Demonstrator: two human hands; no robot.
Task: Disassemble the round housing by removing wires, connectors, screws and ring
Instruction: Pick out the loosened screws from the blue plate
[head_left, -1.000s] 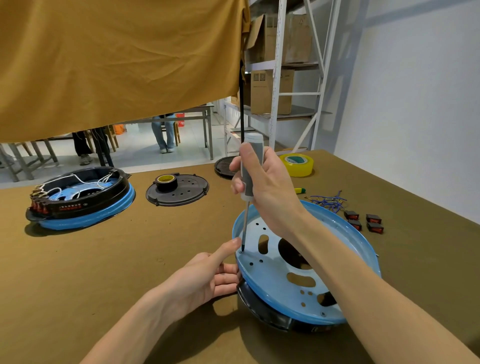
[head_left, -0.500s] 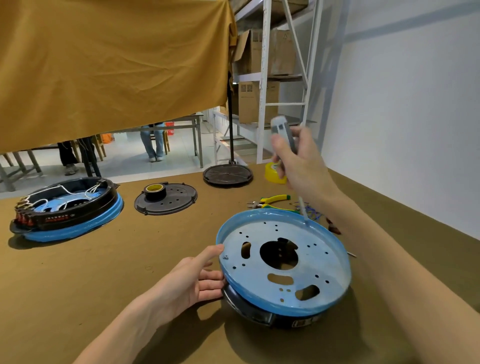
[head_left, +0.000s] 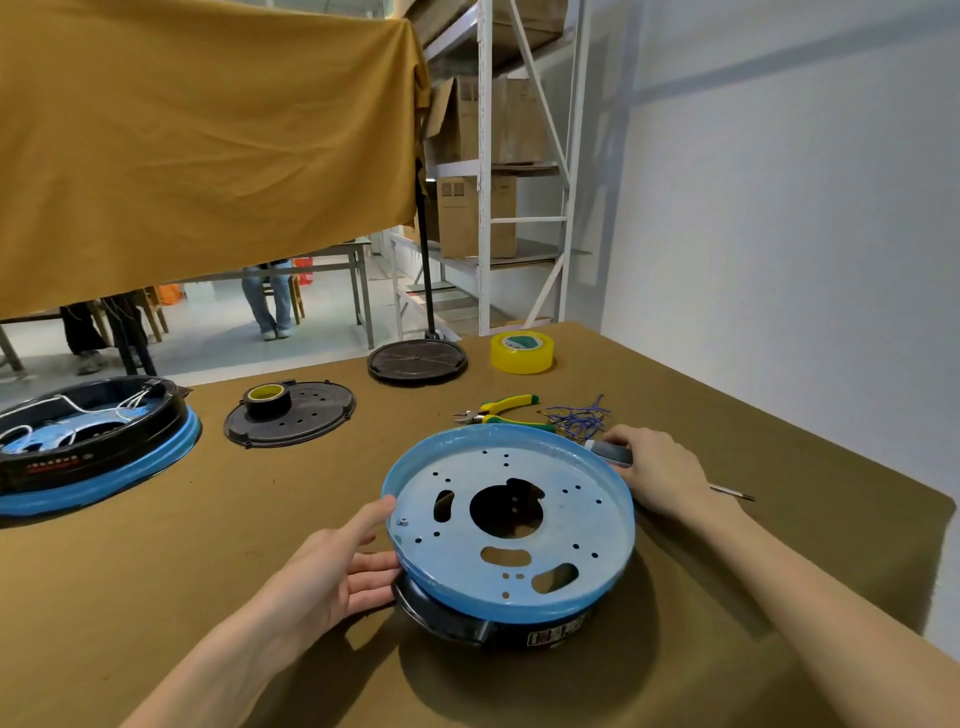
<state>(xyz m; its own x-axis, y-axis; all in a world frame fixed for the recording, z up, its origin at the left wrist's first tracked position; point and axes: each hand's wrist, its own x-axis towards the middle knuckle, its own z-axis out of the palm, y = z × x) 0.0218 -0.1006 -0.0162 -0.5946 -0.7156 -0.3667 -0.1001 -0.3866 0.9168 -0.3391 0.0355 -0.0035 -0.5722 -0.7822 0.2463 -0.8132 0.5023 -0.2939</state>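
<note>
The round housing (head_left: 571, 499) sits upside down in front of me: a pale blue perforated plate with a blue rim on a black base. A loose screw (head_left: 401, 522) lies on the plate near its left edge. My left hand (head_left: 332, 566) rests against the housing's left rim, thumb on the rim and fingers on the black base. To the right of the housing, my right hand (head_left: 660, 473) holds the grey-handled screwdriver (head_left: 615, 453) down at the table, its metal tip sticking out to the right.
A second housing (head_left: 98, 447) with white wires stands at far left. A black cover plate (head_left: 291, 415) with a tape roll, another black disc (head_left: 417, 362), yellow tape (head_left: 522, 352), yellow-green pliers (head_left: 501, 408) and blue wire scraps (head_left: 576, 418) lie behind. The table's edge runs along the right.
My right hand lifted the screwdriver off the screw at the plate's left edge, swung it over to the right, and lowered it to the table. My left hand stayed on the rim.
</note>
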